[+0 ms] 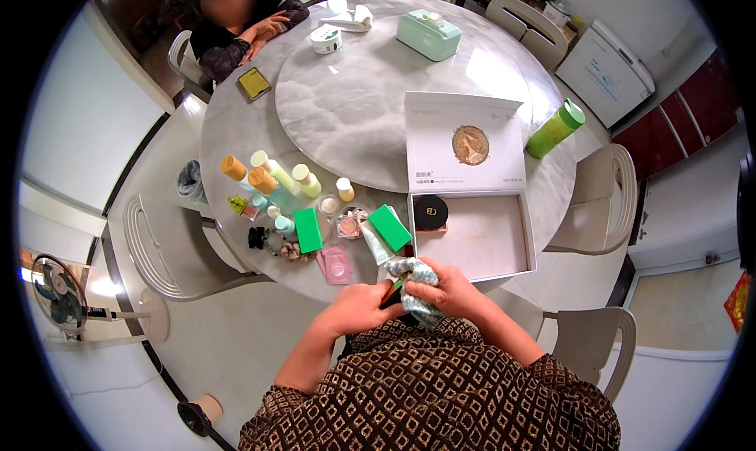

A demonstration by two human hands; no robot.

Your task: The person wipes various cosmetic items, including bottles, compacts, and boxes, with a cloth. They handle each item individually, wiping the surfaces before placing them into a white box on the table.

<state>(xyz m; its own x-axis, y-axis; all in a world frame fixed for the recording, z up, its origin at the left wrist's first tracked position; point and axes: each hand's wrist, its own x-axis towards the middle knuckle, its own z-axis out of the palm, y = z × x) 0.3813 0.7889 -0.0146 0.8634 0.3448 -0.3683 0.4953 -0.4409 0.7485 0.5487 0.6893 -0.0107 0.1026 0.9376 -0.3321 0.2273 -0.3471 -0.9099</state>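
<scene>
Near my body, just off the table's front edge, my right hand (446, 285) grips a crumpled blue-and-white cloth (418, 294). Beside it my left hand (363, 306) has its fingers closed on a small dark item with a bit of green, mostly hidden by fingers and cloth. An open white box (472, 274) with a raised lid lies beyond my right hand, and a round black compact (430, 213) rests in its left part. A white tube (375, 243) and a green rectangle (390, 227) lie left of the box. Pink sachets (335, 264) are near the table edge.
Several bottles (273, 185) and jars stand on the left of the round marble table (230, 120). A green drink bottle (556, 128) is at the right, a tissue box (428, 34) at the back. Another person (236, 31) sits at the back left. Chairs (596, 203) surround the table.
</scene>
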